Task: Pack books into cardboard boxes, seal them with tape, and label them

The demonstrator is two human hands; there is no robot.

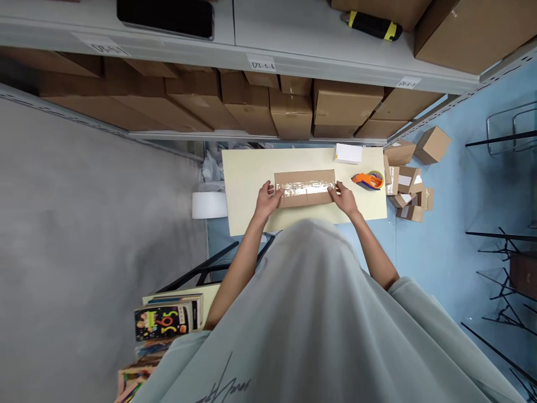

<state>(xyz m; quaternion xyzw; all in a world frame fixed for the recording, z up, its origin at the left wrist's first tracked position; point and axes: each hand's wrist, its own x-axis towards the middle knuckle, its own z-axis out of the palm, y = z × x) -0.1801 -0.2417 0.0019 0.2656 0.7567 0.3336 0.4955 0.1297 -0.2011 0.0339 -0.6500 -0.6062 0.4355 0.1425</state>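
A flat brown cardboard box (304, 200) lies on the pale yellow table (247, 168), with shiny clear tape along its middle. My left hand (268, 200) grips its left end, thumb on top. At the opposite end my right hand (342, 197) holds the box the same way, thumb over the taped strip. To the right of that hand rests an orange and blue tape dispenser (368, 180) with a roll in it. Near the table's back edge stands a small white box (348, 153).
Above the table, a grey shelf (293, 56) holds several cardboard boxes (291, 115), a black phone (165, 18) and a black-and-yellow utility knife (375, 26). Small cartons (409, 179) are heaped right of the table. Books (163, 322) are stacked at lower left.
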